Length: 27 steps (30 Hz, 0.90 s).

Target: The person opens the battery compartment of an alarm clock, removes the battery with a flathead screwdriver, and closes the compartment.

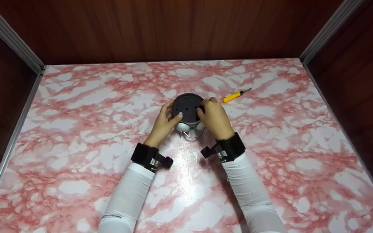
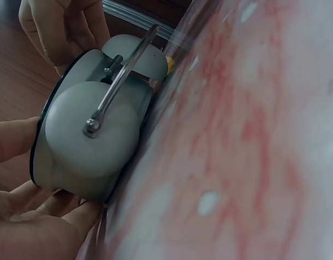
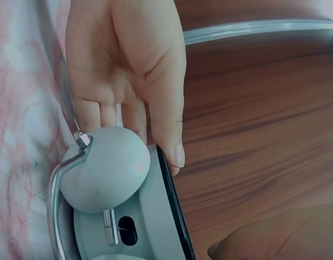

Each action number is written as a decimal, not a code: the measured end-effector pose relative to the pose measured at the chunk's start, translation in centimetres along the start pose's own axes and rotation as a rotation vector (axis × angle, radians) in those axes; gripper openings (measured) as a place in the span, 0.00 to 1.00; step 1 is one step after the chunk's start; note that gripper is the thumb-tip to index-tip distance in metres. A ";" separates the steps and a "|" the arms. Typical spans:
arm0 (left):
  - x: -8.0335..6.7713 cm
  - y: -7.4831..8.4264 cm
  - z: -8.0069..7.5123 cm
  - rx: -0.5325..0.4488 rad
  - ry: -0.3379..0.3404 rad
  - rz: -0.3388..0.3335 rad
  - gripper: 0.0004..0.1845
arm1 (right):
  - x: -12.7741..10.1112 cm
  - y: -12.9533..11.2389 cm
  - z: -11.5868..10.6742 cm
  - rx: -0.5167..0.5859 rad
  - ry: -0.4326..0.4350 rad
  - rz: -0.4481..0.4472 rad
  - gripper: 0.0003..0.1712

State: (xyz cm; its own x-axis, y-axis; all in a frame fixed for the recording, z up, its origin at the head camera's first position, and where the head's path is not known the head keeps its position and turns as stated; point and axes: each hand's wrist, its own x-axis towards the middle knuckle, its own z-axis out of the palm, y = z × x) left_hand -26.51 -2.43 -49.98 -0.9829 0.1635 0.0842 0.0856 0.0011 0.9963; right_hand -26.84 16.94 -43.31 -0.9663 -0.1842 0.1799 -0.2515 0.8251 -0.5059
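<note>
- Have alarm clock (image 1: 188, 115) face down on bench (image 1: 108, 113), between both hands, with dark back panel (image 1: 186, 101) up and bells (image 3: 109, 170) toward the person.
- Gripping left side with left hand (image 1: 167, 119): fingers curled round side wall (image 2: 82, 187), thumb (image 1: 176, 118) over edge of back panel. Looks like the steadying grip.
- Hold firm there, but stay off the middle of back panel; leave holes (image 1: 186, 109) in sight.
- At right part of back panel, right hand (image 1: 215, 116), fingers bent in close. Cannot tell whether pinching something small or only touching; fingertips mostly hidden.
- Probably fine finger work on the back, judging by pose. Go in square to back panel, light pressure, no prying sideways.
- Counter any twist with left fingers rather than by leaning harder on alarm clock.
- Watch handle (image 3: 52, 206) and bells on near side: apt to rock or skid if bumped there.
- Mind hammer (image 3: 110, 227) between bells; best left free of fingers and load.
- Note yellow screwdriver (image 1: 233, 96) on bench beyond right hand, tip pointing away to the right. Leave lying unless needed; avoid knocking with knuckles.
</note>
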 end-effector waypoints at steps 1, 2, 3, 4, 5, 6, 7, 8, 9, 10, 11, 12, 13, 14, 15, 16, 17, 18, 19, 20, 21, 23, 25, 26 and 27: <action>0.0 0.0 0.0 -0.014 0.002 0.004 0.38 | 0.1 0.0 0.0 -0.004 0.002 -0.008 0.12; 0.0 -0.1 -0.1 -0.025 0.005 0.008 0.38 | 0.2 -0.1 0.0 -0.005 0.001 -0.014 0.13; 0.0 -0.1 -0.1 -0.036 0.009 0.011 0.38 | 0.2 -0.1 0.1 -0.005 0.000 -0.018 0.13; 0.0 -0.1 -0.1 -0.044 0.013 0.013 0.38 | 0.3 -0.2 0.1 -0.003 -0.001 -0.022 0.13; 0.0 -0.1 -0.1 -0.050 0.016 0.015 0.38 | 0.3 -0.2 0.1 0.001 -0.005 -0.024 0.14; -0.1 -0.2 -0.1 -0.051 0.015 0.018 0.38 | 0.3 -0.2 0.1 0.006 -0.007 -0.028 0.14; -0.1 -0.2 0.0 -0.050 0.014 0.021 0.38 | 0.3 -0.1 0.0 0.015 -0.011 -0.029 0.15; -0.1 -0.2 0.0 -0.048 0.012 0.021 0.38 | 0.2 0.0 0.0 0.026 -0.015 -0.031 0.15; 0.0 -0.2 0.1 -0.045 0.008 0.022 0.38 | 0.3 0.2 -0.1 0.035 -0.019 -0.034 0.15; 0.1 -0.2 0.1 -0.042 0.004 0.021 0.38 | 0.3 0.3 -0.1 0.044 -0.022 -0.038 0.15; 0.1 -0.2 0.2 -0.040 -0.001 0.023 0.38 | 0.3 0.5 -0.1 0.054 -0.025 -0.041 0.16; 0.1 -0.2 0.2 -0.041 -0.001 0.021 0.39 | 0.4 0.6 0.0 0.062 -0.032 -0.046 0.16; 0.2 -0.2 0.3 -0.042 0.000 0.024 0.38 | 0.6 0.7 0.0 0.068 -0.036 -0.048 0.17; 0.3 -0.1 0.3 -0.041 0.001 0.026 0.38 | 0.7 0.8 0.1 0.073 -0.039 -0.052 0.18; 0.3 0.0 0.3 -0.041 0.003 0.028 0.38 | 0.9 0.9 0.2 0.074 -0.044 -0.055 0.19; 0.3 0.0 0.3 -0.041 0.005 0.030 0.38 | 1.2 1.0 0.4 0.077 -0.052 -0.058 0.20; 0.4 0.0 0.3 -0.042 0.007 0.032 0.38 | 1.4 1.1 0.6 0.079 -0.061 -0.062 0.21; 0.4 0.0 0.3 -0.045 0.009 0.034 0.38 | 1.7 1.1 0.7 0.079 -0.072 -0.067 0.22; 0.3 -0.1 0.3 -0.047 0.011 0.034 0.38 | 1.9 1.2 0.9 0.076 -0.087 -0.077 0.23; 0.3 -0.1 0.2 -0.051 0.010 0.033 0.38 | 2.2 1.3 1.0 0.072 -0.104 -0.092 0.23; 0.3 -0.1 0.2 -0.054 0.010 0.034 0.38 | 2.5 1.4 1.1 0.068 -0.123 -0.109 0.24; 0.2 -0.2 0.2 -0.057 0.007 0.031 0.38 | 3.1 1.6 1.3 0.057 -0.161 -0.144 0.25; 0.1 -0.1 0.2 -0.049 0.005 0.028 0.38 | 3.6 1.8 1.5 0.048 -0.190 -0.177 0.25; 0.1 -0.1 0.3 -0.046 0.003 0.027 0.38 | 3.8 1.9 1.6 0.045 -0.194 -0.191 0.26; 0.1 -0.1 0.3 -0.041 0.001 0.027 0.38 | 3.9 2.0 1.7 0.045 -0.192 -0.202 0.26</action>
State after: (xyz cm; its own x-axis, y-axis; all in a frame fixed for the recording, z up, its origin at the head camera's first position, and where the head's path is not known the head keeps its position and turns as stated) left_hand -26.63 -2.14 -50.06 -0.9806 0.1614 0.1115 0.1058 -0.0434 0.9934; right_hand -31.25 16.96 -45.06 -0.8880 -0.4438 0.1203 -0.4383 0.7376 -0.5136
